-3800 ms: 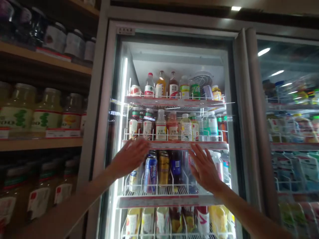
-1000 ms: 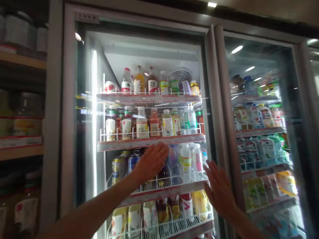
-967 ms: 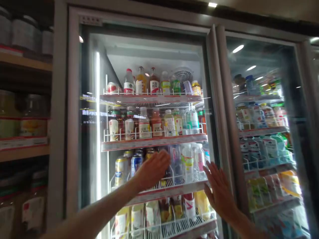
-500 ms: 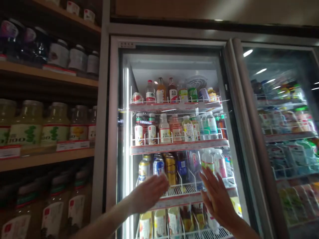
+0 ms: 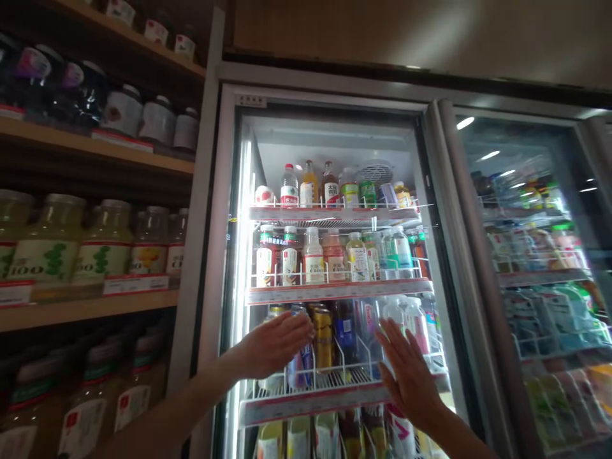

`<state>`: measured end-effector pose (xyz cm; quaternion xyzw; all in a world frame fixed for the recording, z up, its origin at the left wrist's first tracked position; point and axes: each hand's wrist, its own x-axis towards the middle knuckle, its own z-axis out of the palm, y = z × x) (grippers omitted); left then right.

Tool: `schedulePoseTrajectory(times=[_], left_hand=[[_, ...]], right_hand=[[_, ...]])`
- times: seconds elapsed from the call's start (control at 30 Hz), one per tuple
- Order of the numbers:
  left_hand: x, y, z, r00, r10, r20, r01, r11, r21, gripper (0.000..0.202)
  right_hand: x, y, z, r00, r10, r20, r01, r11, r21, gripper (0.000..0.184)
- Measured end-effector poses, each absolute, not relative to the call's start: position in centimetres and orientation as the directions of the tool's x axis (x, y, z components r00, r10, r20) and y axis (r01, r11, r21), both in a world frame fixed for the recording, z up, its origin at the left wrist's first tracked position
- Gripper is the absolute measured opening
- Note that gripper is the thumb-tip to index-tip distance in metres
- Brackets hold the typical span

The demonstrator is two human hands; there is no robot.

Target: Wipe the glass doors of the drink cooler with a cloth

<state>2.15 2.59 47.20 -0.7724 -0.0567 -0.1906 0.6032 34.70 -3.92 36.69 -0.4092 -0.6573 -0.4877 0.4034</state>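
Both my hands are raised flat before the glass door of a lit drinks fridge. My left hand is open, fingers together, in front of the cans on the third shelf. My right hand is open with fingers spread, in front of the same shelf's right end, near clear bottles. Neither hand holds anything. I cannot tell whether the palms touch the glass.
Wooden shelves on the left carry large jars and bottles with price tags. A second fridge with a shut glass door stands to the right. Upper fridge shelves hold rows of bottled drinks.
The view swung right, then back left, and tilted up. My left hand sank from the second shelf's edge to the can row; my right hand stayed beside it, both open throughout.
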Motion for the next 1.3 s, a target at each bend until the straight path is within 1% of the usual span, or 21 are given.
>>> schedulePoseTrajectory(times=[0.03,0.13,0.2,0.27,0.33,0.37,0.4,0.47,0.53,0.6,0.67,0.77,0.83,0.9,1.0,1.07,1.13,1.2,1.23,1.27,1.3], left_hand=[[1.8,2.7,48.5,0.888,-0.118,0.445,0.407,-0.250,-0.878,0.045],[1.0,3.0,52.6,0.657,-0.085,0.749,0.729,-0.181,-0.660,0.048],[1.5,2.9,52.8,0.599,-0.078,0.797,0.781,-0.166,-0.603,0.049],[2.6,2.5,50.8,0.724,-0.087,0.684,0.661,-0.193,-0.725,0.048],[3.5,2.2,48.9,0.884,-0.112,0.453,0.423,-0.221,-0.879,0.045],[3.7,2.1,48.7,0.924,-0.117,0.365,0.333,-0.229,-0.915,0.043],[3.6,2.1,49.2,0.930,-0.113,0.348,0.317,-0.229,-0.921,0.042],[3.0,2.3,52.0,0.843,-0.091,0.530,0.504,-0.208,-0.838,0.042],[2.8,2.7,55.0,0.658,-0.085,0.748,0.727,-0.184,-0.661,0.045],[4.0,3.0,55.4,0.563,-0.085,0.822,0.802,-0.187,-0.568,0.047],[6.6,3.0,52.6,0.670,-0.072,0.739,0.707,-0.239,-0.665,0.046],[10.6,2.5,47.0,0.933,-0.122,0.339,0.281,-0.339,-0.898,0.043],[12.0,2.3,46.6,0.971,-0.138,0.195,0.136,-0.348,-0.928,0.042],[12.5,2.4,49.8,0.938,-0.089,0.335,0.289,-0.330,-0.899,0.043],[13.5,2.9,55.9,0.705,-0.045,0.708,0.669,-0.290,-0.684,0.046],[15.2,3.1,56.9,0.608,-0.061,0.792,0.747,-0.293,-0.596,0.047],[17.5,3.2,55.2,0.730,-0.111,0.674,0.617,-0.317,-0.720,0.047],[19.5,3.3,53.2,0.879,-0.173,0.444,0.374,-0.325,-0.869,0.045],[20.2,3.4,53.0,0.909,-0.194,0.369,0.295,-0.324,-0.899,0.044],[20.7,3.5,53.5,0.911,-0.199,0.360,0.286,-0.324,-0.902,0.044],[20.9,3.6,54.7,0.888,-0.189,0.420,0.347,-0.327,-0.879,0.044]], right_hand=[[34.7,-3.8,36.9,-0.335,0.142,0.932,0.933,0.190,0.306,0.061],[34.8,-3.4,37.6,-0.307,0.111,0.945,0.939,0.199,0.282,0.061],[34.8,-3.1,37.8,-0.298,0.092,0.950,0.939,0.206,0.275,0.061],[34.7,-2.8,37.6,-0.310,0.089,0.947,0.934,0.215,0.285,0.060],[34.6,-2.5,37.4,-0.334,0.098,0.937,0.925,0.223,0.306,0.060],[34.6,-2.3,37.4,-0.344,0.100,0.934,0.921,0.227,0.316,0.060],[34.7,-2.2,37.6,-0.347,0.097,0.933,0.920,0.229,0.319,0.060],[34.9,-1.9,38.1,-0.332,0.079,0.940,0.924,0.227,0.307,0.061],[35.3,-1.7,38.7,-0.299,0.058,0.952,0.934,0.222,0.280,0.061],[35.8,-1.5,38.9,-0.275,0.050,0.960,0.940,0.221,0.258,0.061],[36.3,-1.5,38.4,-0.267,0.064,0.962,0.942,0.228,0.246,0.062],[37.4,-1.8,37.3,-0.276,0.117,0.954,0.943,0.224,0.245,0.062],[38.4,-2.1,37.0,-0.281,0.141,0.949,0.946,0.205,0.249,0.062],[39.6,-2.4,37.3,-0.267,0.133,0.954,0.954,0.179,0.242,0.060],[41.1,-2.7,38.0,-0.229,0.113,0.967,0.967,0.139,0.213,0.059],[41.7,-2.9,37.9,-0.223,0.104,0.969,0.970,0.121,0.211,0.059],[42.2,-3.1,37.5,-0.242,0.102,0.965,0.967,0.102,0.232,0.059],[42.7,-3.2,37.0,-0.269,0.109,0.957,0.962,0.087,0.260,0.059],[43.0,-3.2,37.0,-0.275,0.119,0.954,0.960,0.080,0.267,0.058],[43.3,-3.2,37.1,-0.275,0.129,0.953,0.961,0.072,0.267,0.058],[43.7,-3.2,37.3,-0.267,0.136,0.954,0.963,0.063,0.260,0.058]])
